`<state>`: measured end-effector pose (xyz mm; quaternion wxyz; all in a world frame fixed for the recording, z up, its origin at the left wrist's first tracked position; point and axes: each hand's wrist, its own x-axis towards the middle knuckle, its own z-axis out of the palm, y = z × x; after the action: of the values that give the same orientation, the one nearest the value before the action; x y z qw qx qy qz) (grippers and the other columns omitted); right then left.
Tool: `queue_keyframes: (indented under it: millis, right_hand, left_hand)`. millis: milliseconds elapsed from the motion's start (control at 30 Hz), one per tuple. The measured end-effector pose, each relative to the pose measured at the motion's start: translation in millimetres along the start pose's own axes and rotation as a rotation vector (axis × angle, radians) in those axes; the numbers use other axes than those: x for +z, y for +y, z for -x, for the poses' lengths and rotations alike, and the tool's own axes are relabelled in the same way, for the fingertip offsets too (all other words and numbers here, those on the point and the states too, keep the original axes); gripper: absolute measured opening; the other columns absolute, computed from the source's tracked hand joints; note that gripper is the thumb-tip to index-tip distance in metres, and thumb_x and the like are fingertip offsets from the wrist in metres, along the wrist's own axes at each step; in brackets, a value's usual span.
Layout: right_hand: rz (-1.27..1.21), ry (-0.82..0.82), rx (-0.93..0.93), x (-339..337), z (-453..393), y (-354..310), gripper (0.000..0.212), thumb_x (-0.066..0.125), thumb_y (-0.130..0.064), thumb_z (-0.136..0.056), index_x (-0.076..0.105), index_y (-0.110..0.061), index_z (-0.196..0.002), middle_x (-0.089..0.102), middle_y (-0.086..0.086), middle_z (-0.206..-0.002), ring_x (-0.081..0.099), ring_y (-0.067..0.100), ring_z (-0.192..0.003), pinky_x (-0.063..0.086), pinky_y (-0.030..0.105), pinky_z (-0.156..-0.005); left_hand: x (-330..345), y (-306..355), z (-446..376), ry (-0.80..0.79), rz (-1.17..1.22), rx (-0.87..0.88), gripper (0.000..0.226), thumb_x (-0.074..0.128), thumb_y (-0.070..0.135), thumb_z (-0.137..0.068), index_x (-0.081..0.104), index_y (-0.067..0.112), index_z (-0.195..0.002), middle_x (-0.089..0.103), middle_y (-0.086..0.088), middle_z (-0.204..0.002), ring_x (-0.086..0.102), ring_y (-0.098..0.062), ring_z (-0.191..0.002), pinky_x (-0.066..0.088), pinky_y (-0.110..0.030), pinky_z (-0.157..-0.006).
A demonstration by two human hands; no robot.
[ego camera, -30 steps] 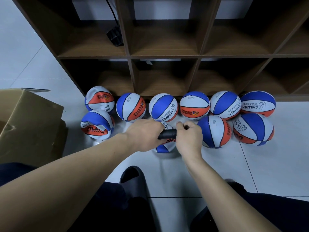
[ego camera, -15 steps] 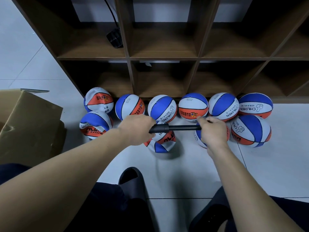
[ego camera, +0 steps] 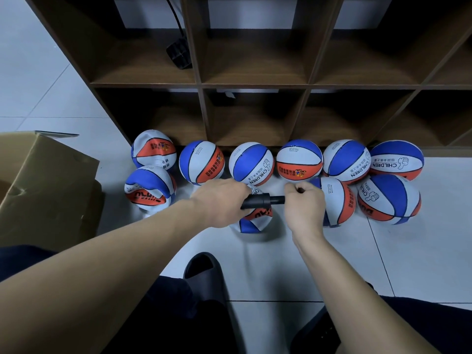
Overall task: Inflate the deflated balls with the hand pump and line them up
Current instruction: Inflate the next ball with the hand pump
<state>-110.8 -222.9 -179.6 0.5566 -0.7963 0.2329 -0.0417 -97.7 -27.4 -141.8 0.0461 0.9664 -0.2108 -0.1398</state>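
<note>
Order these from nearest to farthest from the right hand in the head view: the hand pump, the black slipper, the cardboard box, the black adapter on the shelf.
From the right hand:
1. Hand pump, held in it.
2. Black slipper, lower left on the floor.
3. Black adapter, up on the shelf.
4. Cardboard box, far left.

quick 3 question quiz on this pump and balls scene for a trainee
1. True or false: both hands grip the pump.
2. Which ball is being pumped? A) the limp one under the hands B) one on the shelf C) one in the box
3. Fill in: the left hand holds the pump's barrel, the right hand holds its ____.

Key: 1 true; 2 A; 3 handle
</note>
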Motion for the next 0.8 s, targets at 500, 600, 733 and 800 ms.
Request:
queue_keyframes:
  millis: [500, 600, 733, 800]
  right_hand:
    - [0.010, -0.101, -0.057, 2, 6, -8, 0.040, 0.068, -0.025, -0.099, 0.051, -0.012, -0.065, 0.044, -0.009, -0.051, 0.039, 0.013, -0.052, 0.038, 0.029, -0.054]
    - [-0.015, -0.070, -0.004, -21, -17, -8, 0.043, 0.070, -0.029, -0.098, 0.052, -0.013, -0.062, 0.038, -0.007, -0.052, 0.033, 0.019, -0.054, 0.030, 0.030, -0.054]
    - [-0.116, 0.035, 0.110, -50, -40, 0, 0.042, 0.075, -0.030, -0.094, 0.054, -0.013, -0.061, 0.036, -0.002, -0.053, 0.029, 0.021, -0.054, 0.030, 0.034, -0.056]
    - [-0.156, 0.046, 0.138, -49, -39, 3, 0.046, 0.075, -0.027, -0.094, 0.047, -0.018, -0.059, 0.033, -0.006, -0.050, 0.026, 0.021, -0.053, 0.027, 0.034, -0.055]
  left_hand:
    - [1, 8, -1, 0.013, 0.040, 0.047, 0.019, 0.063, 0.047, -0.100, 0.060, 0.030, -0.093, 0.059, 0.006, -0.073, 0.057, -0.014, -0.069, 0.038, -0.032, -0.056]
    - [-6, 0, -1, 0.020, 0.054, 0.036, 0.016, 0.065, 0.044, -0.099, 0.060, 0.030, -0.094, 0.062, 0.006, -0.077, 0.061, -0.016, -0.073, 0.049, -0.034, -0.061]
    - [-12, -11, -1, 0.018, 0.016, 0.000, 0.017, 0.065, 0.043, -0.099, 0.059, 0.029, -0.090, 0.061, 0.006, -0.076, 0.060, -0.015, -0.072, 0.040, -0.031, -0.058]
    - [-14, -11, -2, 0.024, -0.008, -0.002, 0.018, 0.064, 0.043, -0.100, 0.059, 0.029, -0.089, 0.061, 0.005, -0.075, 0.059, -0.016, -0.071, 0.042, -0.031, -0.059]
